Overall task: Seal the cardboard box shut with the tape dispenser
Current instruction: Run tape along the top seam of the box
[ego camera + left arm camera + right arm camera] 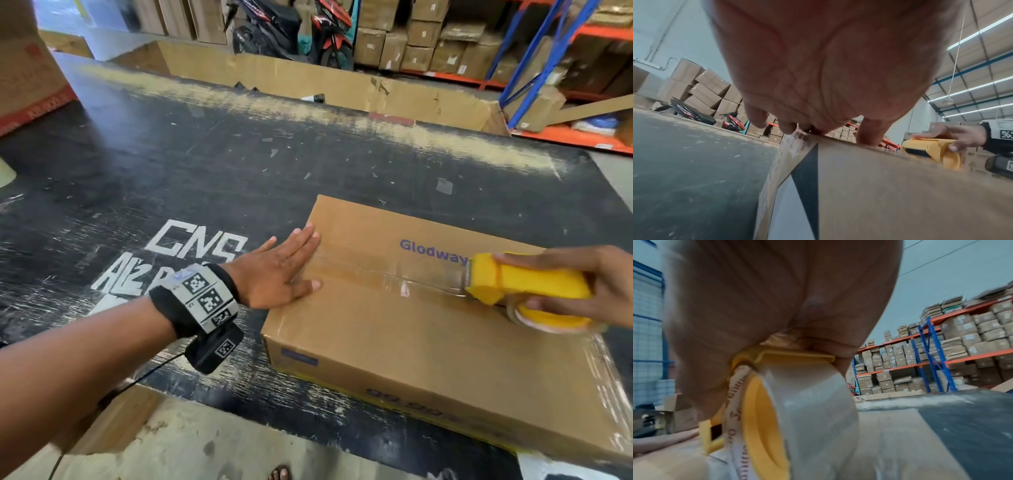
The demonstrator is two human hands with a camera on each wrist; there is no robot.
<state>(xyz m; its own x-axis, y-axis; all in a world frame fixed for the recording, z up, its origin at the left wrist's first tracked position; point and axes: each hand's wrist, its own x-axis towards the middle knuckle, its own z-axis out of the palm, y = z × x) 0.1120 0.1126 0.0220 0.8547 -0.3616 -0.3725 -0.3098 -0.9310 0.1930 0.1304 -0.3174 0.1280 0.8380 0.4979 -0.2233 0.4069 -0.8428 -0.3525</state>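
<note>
On one cardboard box [394,329]: two hands [284,270], one tape dispenser [520,284].

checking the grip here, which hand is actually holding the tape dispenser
The right hand, curled round the yellow tape dispenser. The left hand lies flat on the cardboard box.

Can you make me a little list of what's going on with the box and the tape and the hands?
place: black table in a warehouse
box: cardboard box lying flat, flaps closed
tape: clear strip along the top seam
tool: yellow tape dispenser on the box top
left hand: flat, pressing the box's left end
right hand: holding the dispenser
</note>
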